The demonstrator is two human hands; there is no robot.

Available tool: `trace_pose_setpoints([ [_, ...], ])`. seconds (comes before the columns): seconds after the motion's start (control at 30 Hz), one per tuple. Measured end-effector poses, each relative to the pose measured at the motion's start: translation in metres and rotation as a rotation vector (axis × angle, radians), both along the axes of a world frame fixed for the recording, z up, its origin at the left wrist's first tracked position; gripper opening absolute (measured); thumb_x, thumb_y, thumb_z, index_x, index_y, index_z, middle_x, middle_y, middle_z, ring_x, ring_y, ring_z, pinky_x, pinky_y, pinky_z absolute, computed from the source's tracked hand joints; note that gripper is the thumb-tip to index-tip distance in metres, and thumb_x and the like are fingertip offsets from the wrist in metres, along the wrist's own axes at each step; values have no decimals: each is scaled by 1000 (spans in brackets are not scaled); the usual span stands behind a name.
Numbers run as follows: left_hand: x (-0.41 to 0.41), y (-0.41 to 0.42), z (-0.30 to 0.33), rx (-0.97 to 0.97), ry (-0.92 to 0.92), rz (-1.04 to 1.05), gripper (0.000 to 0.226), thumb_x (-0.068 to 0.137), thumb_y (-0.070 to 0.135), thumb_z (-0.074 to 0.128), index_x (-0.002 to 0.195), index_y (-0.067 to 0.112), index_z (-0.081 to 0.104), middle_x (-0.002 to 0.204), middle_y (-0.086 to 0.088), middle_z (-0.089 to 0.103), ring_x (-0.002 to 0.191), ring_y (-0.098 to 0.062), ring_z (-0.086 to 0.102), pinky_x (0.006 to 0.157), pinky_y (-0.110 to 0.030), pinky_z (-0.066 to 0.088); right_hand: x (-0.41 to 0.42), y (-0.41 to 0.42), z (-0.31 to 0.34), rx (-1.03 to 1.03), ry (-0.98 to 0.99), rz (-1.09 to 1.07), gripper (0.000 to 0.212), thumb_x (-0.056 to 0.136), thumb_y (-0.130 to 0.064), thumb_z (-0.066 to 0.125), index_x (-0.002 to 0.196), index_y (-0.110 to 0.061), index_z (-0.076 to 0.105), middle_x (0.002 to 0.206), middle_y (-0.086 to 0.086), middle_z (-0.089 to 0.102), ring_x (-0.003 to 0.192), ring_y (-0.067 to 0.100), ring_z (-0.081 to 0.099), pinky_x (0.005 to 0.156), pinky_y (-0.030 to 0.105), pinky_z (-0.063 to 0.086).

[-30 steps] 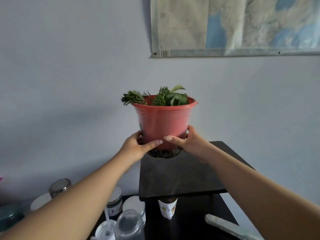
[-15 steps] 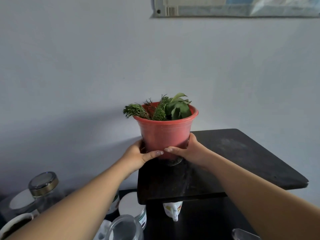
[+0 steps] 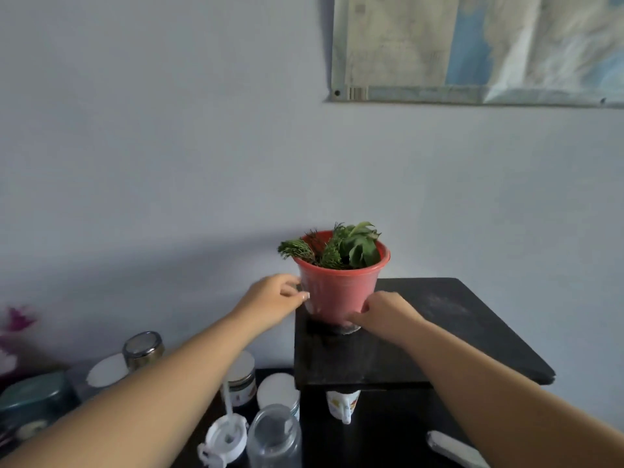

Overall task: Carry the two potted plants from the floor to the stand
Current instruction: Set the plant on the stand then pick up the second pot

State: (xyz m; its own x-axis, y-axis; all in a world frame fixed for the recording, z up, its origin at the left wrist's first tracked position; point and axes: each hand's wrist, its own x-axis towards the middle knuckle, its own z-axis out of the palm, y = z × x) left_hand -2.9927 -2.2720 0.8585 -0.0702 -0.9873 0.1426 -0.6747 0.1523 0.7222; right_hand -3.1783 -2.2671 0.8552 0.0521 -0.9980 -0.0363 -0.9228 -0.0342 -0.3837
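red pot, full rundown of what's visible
The red pot looks like thin plastic, tapered, with a rolled rim. It stands upright near the back left corner of the black stand, its dark base on the top. Green leafy and needle-like sprigs fill it. The left hand and right hand touch its sides.

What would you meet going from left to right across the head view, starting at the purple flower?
Purple flower → metal-lidded glass jar → left hand → red plastic plant pot → bare right end of the black stand top.
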Motion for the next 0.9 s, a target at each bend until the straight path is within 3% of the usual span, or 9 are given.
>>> trace_pose_setpoints([
  [0.1,14,38,48,-150,-115,50,32,84,26,59,115,18,62,116,-5,68,107,-18,61,85,-21,40,19,37,49,-95,-8,134,39,85,-45,55,61,-15,47,70,4,52,72,23,51,53,27,35],
  [0.17,23,71,75,-221,-178,82,29,84,27,58,111,19,63,113,-5,69,106,-18,61,85,-21,41,33,64,80,-198,19,229,35,86,-42,56,88,-7,63,87,9,62,84,25,57,64,28,41],
  [0.3,39,152,110,-300,-341,176,30,85,36,55,111,23,62,108,-1,68,101,-19,61,87,-27,46,57,116,115,-350,-12,376,44,85,-44,57,116,-13,56,106,7,66,99,24,58,73,30,43],
  [0.43,64,244,123,-305,-460,350,30,84,41,54,108,26,60,90,7,63,91,-17,58,81,-30,47,94,169,127,-384,-94,529,44,84,-45,58,117,-16,53,106,6,66,99,24,59,78,33,47],
  [0.63,123,404,129,-186,-574,620,25,82,42,55,99,24,59,96,3,71,89,-18,62,82,-39,51,179,274,134,-385,-170,861,36,83,-37,63,109,-12,57,107,9,66,105,25,57,82,34,44],
  [0.8,165,559,139,-111,-656,912,17,82,42,56,88,26,58,79,10,63,80,-14,60,78,-35,50,258,391,143,-387,-301,1142,42,81,-40,65,111,-11,57,107,10,67,101,26,59,77,29,40],
  [0.9,181,661,138,-37,-649,1106,20,83,41,55,93,24,60,83,9,68,85,-14,60,79,-32,48,306,476,140,-343,-352,1328,43,80,-40,66,109,-11,59,107,10,68,102,26,60,78,29,41],
])
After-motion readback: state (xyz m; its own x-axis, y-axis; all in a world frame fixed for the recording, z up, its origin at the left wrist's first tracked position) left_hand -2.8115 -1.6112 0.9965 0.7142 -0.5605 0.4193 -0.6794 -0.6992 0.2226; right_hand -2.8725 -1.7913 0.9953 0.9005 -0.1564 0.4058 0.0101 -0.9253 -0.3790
